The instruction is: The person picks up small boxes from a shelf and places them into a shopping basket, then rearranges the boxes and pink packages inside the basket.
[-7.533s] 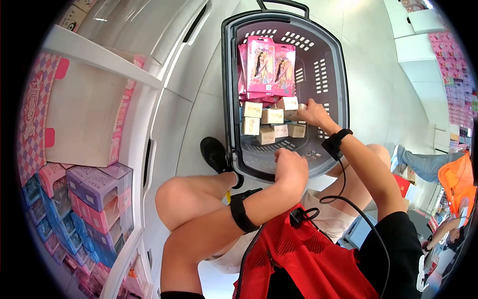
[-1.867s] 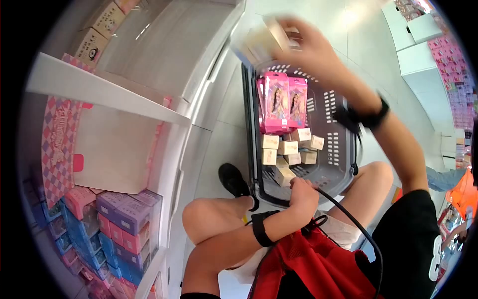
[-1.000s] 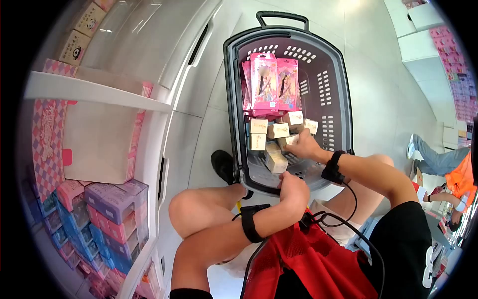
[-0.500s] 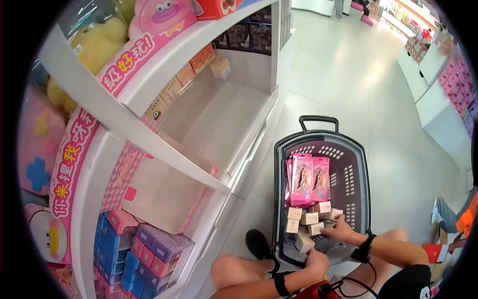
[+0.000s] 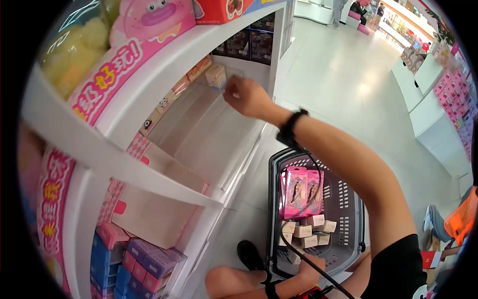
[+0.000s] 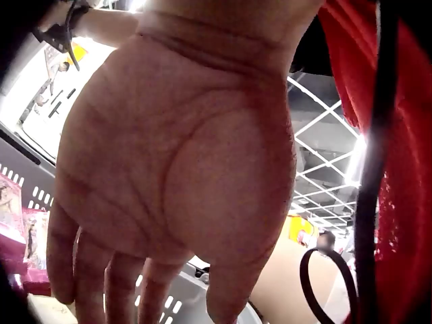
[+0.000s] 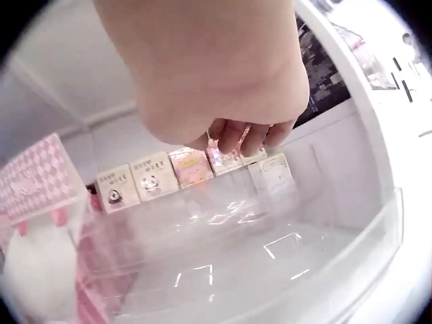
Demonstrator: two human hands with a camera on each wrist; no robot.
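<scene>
My right hand (image 5: 249,97) is raised over the shelf, fingers loosely curled, holding nothing. Just left of its fingertips in the head view stands a cream box (image 5: 215,75). From the right wrist, that cream box (image 7: 273,174) is at the right end of a row of small boxes, close below the fingers. My left hand (image 5: 309,273) is at the near end of a grey basket (image 5: 362,209); the left wrist view shows its bare palm (image 6: 169,148) and nearly straight fingers. Inside the basket lie pink doll-picture packs (image 5: 297,192) and several small cream boxes (image 5: 302,230).
A clear shelf tray (image 5: 199,119) with a raised front lip holds the boxes at its back. A white shelf post (image 5: 134,159) crosses the left side. Stacked purple and pink boxes (image 5: 154,259) fill the lower shelf. A black cable (image 5: 318,261) hangs across the basket.
My right hand carried cream boxes over the basket, set them among the others there, then let go and rose to the shelf. The head view has turned up towards the shelf; my left hand stays by the basket.
</scene>
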